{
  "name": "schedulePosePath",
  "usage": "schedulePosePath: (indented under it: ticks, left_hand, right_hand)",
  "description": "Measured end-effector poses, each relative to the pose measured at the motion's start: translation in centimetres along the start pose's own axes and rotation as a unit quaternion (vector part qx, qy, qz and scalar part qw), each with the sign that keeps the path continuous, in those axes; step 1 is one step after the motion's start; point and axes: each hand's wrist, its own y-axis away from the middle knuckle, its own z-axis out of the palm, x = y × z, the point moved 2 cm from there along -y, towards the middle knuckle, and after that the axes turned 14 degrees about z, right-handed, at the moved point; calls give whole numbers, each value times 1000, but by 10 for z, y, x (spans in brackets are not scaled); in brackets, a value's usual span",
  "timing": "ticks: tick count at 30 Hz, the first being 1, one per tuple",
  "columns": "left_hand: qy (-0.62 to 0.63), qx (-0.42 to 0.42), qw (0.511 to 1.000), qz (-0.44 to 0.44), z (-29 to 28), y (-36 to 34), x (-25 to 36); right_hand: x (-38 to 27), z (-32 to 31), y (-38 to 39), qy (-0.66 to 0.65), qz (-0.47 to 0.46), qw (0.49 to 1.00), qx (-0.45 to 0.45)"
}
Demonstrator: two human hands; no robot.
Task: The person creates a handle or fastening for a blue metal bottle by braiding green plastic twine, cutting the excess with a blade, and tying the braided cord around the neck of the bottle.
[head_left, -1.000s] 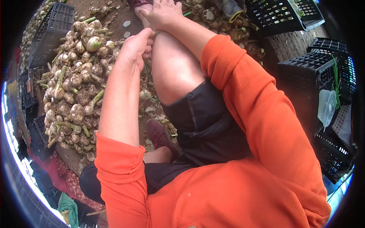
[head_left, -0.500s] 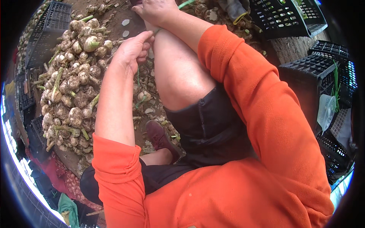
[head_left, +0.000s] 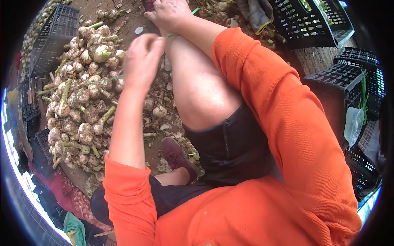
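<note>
My left hand (head_left: 141, 59) is raised beside my bare shin, over the right side of a heap of garlic bulbs (head_left: 85, 133). It is blurred, with its fingers curled. A thin green string (head_left: 103, 80) trails from it across the bulbs, and another green piece shows between its thumb and my shin. My right hand (head_left: 170, 15) is at the top edge, bent down over my lower leg near the shoe, thumb out to the left. Its fingers curl out of sight, hiding what they grip. A bit of green shows just past its wrist.
Black plastic crates (head_left: 305, 22) stand at the upper right, with more (head_left: 334, 78) stacked below. Another crate (head_left: 55, 37) leans behind the heap. Grey gloves (head_left: 255, 14) lie among loose bulbs at the top. A red mesh sack (head_left: 82, 201) sits lower left. Peelings litter the ground.
My left hand has moved slightly up and left from my shin, and the string now swings out leftward over the garlic. My right hand has stayed nearly in place.
</note>
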Motion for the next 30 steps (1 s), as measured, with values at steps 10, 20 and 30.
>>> schedulePosePath:
  ticks: [10,20,30]
  left_hand:
    - [223,-38,968,-111,26,-27,9]
    - [134,-75,987,-55,18,-35,16]
    - [188,33,970,-148,-4,-26,43]
  right_hand:
    - [11,-1,-17,-29,137,979,-150]
    - [19,7,-15,-138,201,956,-161]
    - [28,-64,21,-516,65,805,-286]
